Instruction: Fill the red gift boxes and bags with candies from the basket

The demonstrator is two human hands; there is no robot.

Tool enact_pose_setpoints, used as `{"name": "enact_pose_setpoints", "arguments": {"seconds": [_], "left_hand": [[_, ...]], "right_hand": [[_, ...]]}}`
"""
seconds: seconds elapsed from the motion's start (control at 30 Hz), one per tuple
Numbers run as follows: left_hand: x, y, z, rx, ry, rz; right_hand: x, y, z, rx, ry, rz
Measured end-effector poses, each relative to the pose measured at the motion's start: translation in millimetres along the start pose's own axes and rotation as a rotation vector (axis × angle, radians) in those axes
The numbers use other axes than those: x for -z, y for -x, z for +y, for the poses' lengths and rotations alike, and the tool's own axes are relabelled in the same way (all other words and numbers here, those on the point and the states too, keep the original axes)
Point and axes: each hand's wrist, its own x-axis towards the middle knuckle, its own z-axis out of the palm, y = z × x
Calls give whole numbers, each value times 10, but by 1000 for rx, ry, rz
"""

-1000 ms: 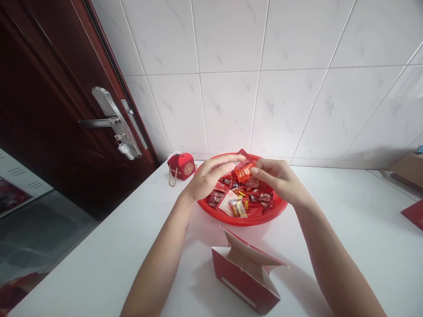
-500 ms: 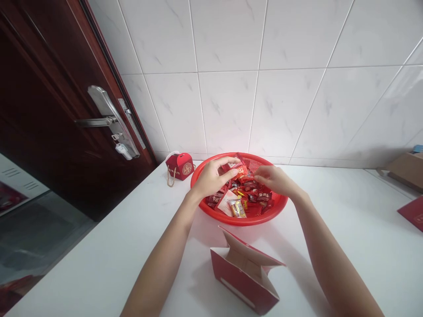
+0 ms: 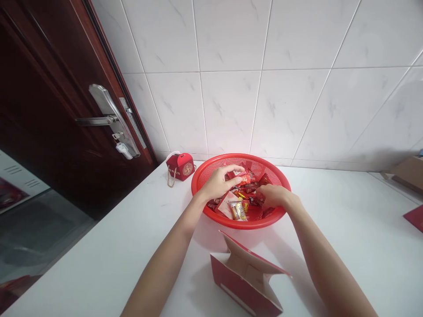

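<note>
A red plastic basket [image 3: 243, 225] holds several wrapped candies, mostly red, plus a gold-wrapped candy [image 3: 238, 211] and a pale card [image 3: 225, 205]. Over its left half my left hand [image 3: 220, 181] is closed around a red candy packet [image 3: 243, 178], pinched between thumb and fingers. My right hand [image 3: 272, 196] is down among the candies on the basket's right side, fingers curled; what they grip, if anything, is hidden. In front of the basket stands a dark red paper box [image 3: 243, 286], its top unfolded and its inside visible.
A small red gift box [image 3: 181, 167] with rope handles stands left of the basket. At the right edge are a cardboard box [image 3: 408, 174] and a red paper piece [image 3: 414, 218]. A tiled wall [image 3: 231, 110] rises behind the white table [image 3: 132, 233]; a brown door [image 3: 56, 88] is at left.
My right hand has moved down and slightly right, deeper into the candies. My left hand has lowered a little, still holding the red candy packet. The camera view has shifted slightly.
</note>
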Motion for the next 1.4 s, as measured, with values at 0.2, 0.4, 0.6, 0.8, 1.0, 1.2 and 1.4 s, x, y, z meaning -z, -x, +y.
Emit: {"name": "enact_pose_setpoints", "arguments": {"seconds": [0.2,0.4,0.6,0.8,1.0,1.2,1.4], "left_hand": [[-13,-4,-55,14,41,4],[4,3,-95,34,83,-7],[-4,-5,-93,23,73,-5],[-13,-25,-68,-6,154,-26],[5,14,9,95,364,-96],[14,49,172,266,569,-140],[28,35,197,293,681,-131]], "right_hand": [[-10,15,-14,35,-60,27],[22,-26,92,184,-193,106],[184,165,263,526,-702,241],[209,260,120,539,-922,553],[141,206,-111,414,-761,814],[104,194,-143,359,-579,907],[76,144,-124,437,-459,1005]]}}
